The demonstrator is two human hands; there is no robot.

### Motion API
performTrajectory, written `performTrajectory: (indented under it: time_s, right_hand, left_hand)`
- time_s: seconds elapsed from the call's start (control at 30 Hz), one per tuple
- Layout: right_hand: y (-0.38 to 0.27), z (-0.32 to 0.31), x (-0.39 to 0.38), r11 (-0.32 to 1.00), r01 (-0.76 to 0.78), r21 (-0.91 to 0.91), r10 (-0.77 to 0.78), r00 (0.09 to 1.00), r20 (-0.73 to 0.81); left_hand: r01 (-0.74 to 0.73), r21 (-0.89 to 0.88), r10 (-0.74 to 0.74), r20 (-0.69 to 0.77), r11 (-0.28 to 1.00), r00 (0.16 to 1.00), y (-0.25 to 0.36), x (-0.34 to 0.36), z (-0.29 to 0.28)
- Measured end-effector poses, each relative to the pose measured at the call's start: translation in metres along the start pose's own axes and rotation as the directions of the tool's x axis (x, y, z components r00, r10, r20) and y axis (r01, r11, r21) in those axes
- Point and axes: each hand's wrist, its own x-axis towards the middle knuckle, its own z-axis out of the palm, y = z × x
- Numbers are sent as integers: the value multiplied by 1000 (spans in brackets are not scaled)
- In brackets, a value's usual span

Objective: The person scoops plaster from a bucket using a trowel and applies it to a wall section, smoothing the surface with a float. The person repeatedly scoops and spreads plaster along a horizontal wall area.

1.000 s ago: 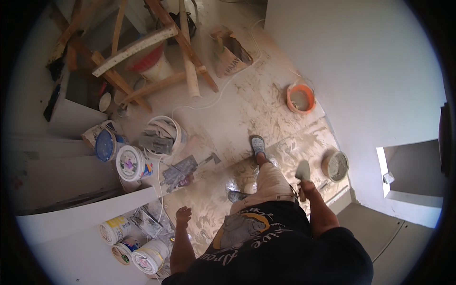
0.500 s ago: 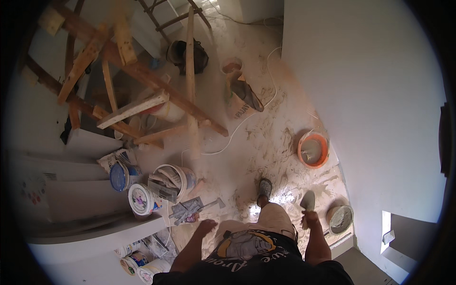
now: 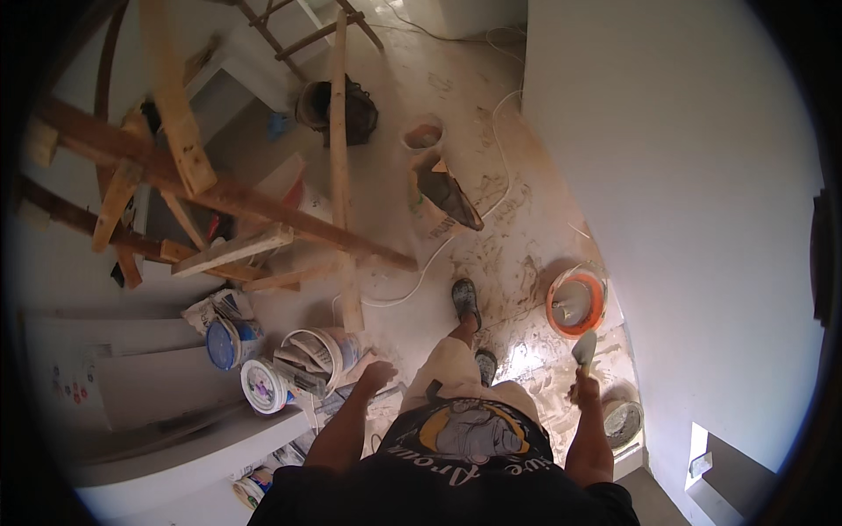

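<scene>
My right hand [image 3: 585, 387] is closed round the handle of a trowel [image 3: 584, 349], its pale blade pointing forward. Just beyond the blade stands an orange tub [image 3: 577, 302] with grey, murky liquid in it. A round bucket of grey mix [image 3: 622, 423] is beside my right forearm, partly covered by it. My left hand [image 3: 379, 375] hangs low, nearest a white bucket [image 3: 335, 351] that holds flat tools. It is too small and dim to make out how its fingers are held, and nothing shows in it.
Wooden scaffolding [image 3: 254, 210] fills the left, with an upright pole [image 3: 340, 175]. A blue-lidded bucket [image 3: 223, 344] and a white-lidded bucket [image 3: 263, 387] stand by a ledge. An opened sack [image 3: 443, 195] and a white cable [image 3: 425, 276] lie ahead on the smeared floor. A wall [image 3: 675, 193] rises on the right.
I have stepped forward, my left shoe now ahead of the right. The trowel in my right hand has come closer to the orange tub. The lidded buckets have partly passed behind my left arm's side.
</scene>
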Motion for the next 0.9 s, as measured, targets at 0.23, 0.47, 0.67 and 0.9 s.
performTrajectory:
  time_s: [0.23,0.47,0.67,0.9]
  right_hand:
    - [-14,44,-111,866,-384,-322,285,906,-313]
    - [-97,67,-67,977,-181,-111,155,965,-210]
    - [-215,78,-2,991,-104,-86,89,982,-167]
    - [-371,81,120,875,-41,-482,16,998,-56]
  left_hand:
    - [574,-334,-467,349,748,812,58,66,-26]
    - [414,54,-418,118,909,901,155,236,-99]
    - [50,186,-58,35,981,998,390,364,-110]
    - [21,-286,-43,-70,958,997,540,408,-69]
